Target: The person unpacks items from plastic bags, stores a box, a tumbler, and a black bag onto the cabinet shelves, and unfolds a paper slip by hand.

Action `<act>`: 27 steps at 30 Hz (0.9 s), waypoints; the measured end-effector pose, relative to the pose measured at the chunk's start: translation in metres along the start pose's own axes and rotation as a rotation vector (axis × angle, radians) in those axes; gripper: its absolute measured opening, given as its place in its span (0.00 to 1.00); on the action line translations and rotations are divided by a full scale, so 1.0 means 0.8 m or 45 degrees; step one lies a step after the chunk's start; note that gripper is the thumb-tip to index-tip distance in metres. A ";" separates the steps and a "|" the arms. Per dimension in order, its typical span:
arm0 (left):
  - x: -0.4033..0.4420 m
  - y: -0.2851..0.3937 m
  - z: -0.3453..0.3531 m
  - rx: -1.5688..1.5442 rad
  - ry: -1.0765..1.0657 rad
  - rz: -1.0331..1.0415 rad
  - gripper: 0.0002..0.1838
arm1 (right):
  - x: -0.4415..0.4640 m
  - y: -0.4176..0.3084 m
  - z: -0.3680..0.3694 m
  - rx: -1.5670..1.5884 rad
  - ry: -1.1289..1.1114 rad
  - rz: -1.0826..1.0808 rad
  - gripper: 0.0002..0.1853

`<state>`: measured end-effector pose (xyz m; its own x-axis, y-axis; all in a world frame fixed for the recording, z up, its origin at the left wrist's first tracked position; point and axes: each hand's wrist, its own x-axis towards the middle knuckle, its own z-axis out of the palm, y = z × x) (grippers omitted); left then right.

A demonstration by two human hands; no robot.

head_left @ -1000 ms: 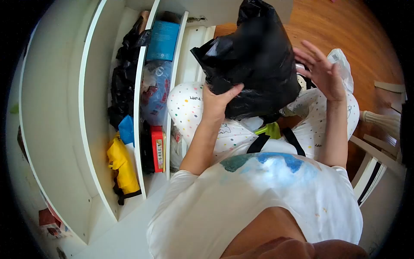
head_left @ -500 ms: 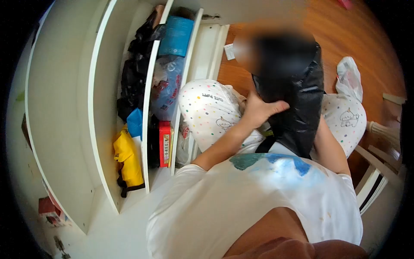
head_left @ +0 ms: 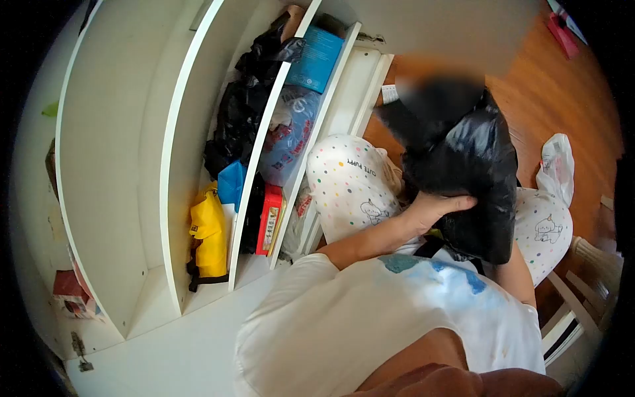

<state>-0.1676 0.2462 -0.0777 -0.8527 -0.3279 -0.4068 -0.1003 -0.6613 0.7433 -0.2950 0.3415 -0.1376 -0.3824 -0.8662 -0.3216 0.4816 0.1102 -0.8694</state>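
Observation:
A shiny black plastic bag (head_left: 473,178) stands bunched up in front of my torso, between my knees. My left hand (head_left: 438,210) grips its lower left side, with the thumb laid across the front and the fingers partly hidden. From the right, my right forearm (head_left: 516,276) reaches behind the bag, which covers that hand and its fingers. Part of the bag's top is blurred, and a dark flap (head_left: 403,122) of it sticks out to the left. Below the left hand a dark strap (head_left: 431,247) shows.
At left stands a white shelf unit (head_left: 173,159) holding black bags (head_left: 241,106), a blue box (head_left: 316,59), a clear printed bag (head_left: 288,142), a yellow pouch (head_left: 210,231) and a red box (head_left: 269,218). A white plastic bag (head_left: 557,169) lies on the wooden floor (head_left: 529,112) at right.
The black bag has become more crumpled and its lower end bulges wider, with a flap now spread to the left. My left hand stays on it. The whole view has shifted.

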 end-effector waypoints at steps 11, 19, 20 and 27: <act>0.046 0.198 -0.023 1.127 0.303 1.054 0.31 | 0.027 -0.011 0.020 -0.590 0.185 -0.280 0.14; 0.008 0.409 -0.050 2.235 0.304 0.913 0.44 | 0.023 0.001 0.014 -0.743 0.027 -0.067 0.11; 0.027 0.408 -0.073 2.399 0.605 0.939 0.39 | 0.022 0.008 0.016 -0.753 0.001 -0.110 0.12; 0.067 0.396 -0.241 2.722 1.463 0.288 0.28 | 0.013 -0.011 0.035 -1.203 -0.207 -0.081 0.12</act>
<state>-0.1462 -0.1105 0.0334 -0.5022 -0.8250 0.2592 -0.8633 0.4611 -0.2051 -0.2814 0.3178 -0.1231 -0.2376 -0.9334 -0.2689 -0.3980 0.3460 -0.8496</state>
